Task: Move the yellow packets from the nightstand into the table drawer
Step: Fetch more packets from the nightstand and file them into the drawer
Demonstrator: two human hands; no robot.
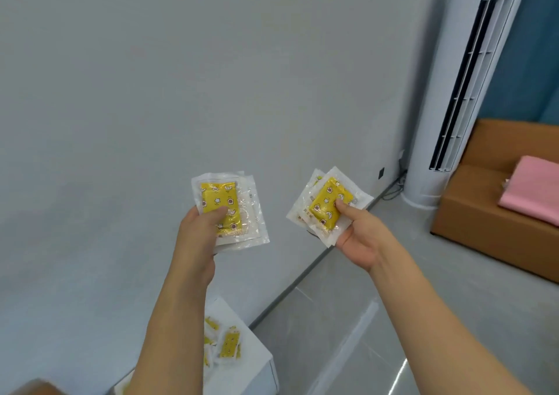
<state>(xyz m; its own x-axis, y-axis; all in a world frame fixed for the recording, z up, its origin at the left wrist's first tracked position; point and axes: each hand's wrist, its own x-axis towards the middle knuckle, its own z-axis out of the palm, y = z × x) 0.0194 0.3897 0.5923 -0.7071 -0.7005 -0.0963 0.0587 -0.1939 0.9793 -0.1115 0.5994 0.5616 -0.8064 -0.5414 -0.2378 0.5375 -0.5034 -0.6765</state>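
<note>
Carrying two small stacks at once, the left hand pinches a stack of yellow packets with its thumb across the printed face, and the right hand grips a second stack the same way, both held up in front of a grey wall. More yellow packets lie on the white nightstand below the left forearm, so the job looks only partly done. The table drawer is not in view.

To do this step well, I would keep each thumb pressed flat so the slippery clear wrappers do not fan out, and turn toward the drawer before loosening either grip.

Each packet shows stars and small cartoon shapes on yellow; the tiny print on the wrapper edges is too small to read.
</note>
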